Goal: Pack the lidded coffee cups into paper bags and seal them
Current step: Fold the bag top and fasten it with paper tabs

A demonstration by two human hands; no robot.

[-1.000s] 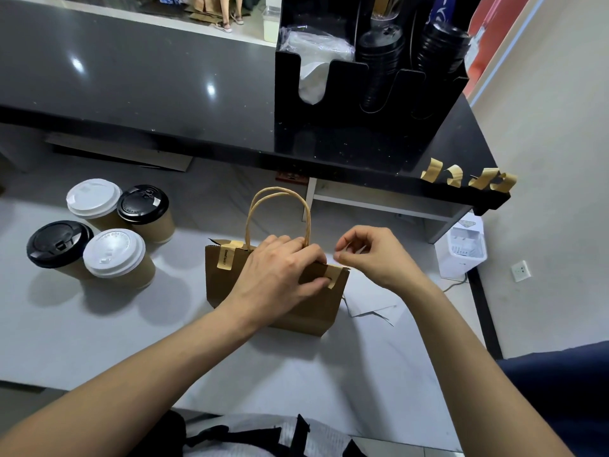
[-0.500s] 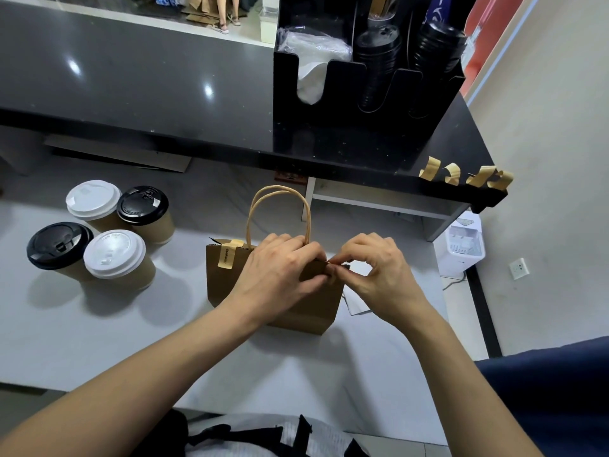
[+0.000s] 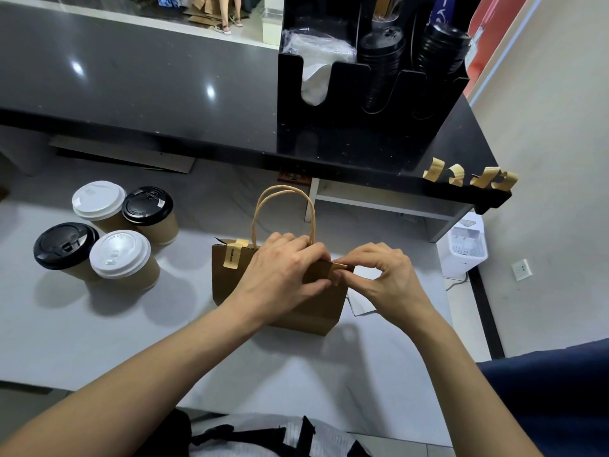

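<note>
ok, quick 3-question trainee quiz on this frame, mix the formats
1. True or false: a sticker already holds the left end of the paper bag top shut.
2. How many lidded cups stand left of the bag? A) two B) four C) six
3. Fill in: the right hand pinches a strip at the bag's ____ top corner.

Key: 1 true. 2 B: two white lids, two black lids. 3 right; the left hand grips the bag top beside it.
</note>
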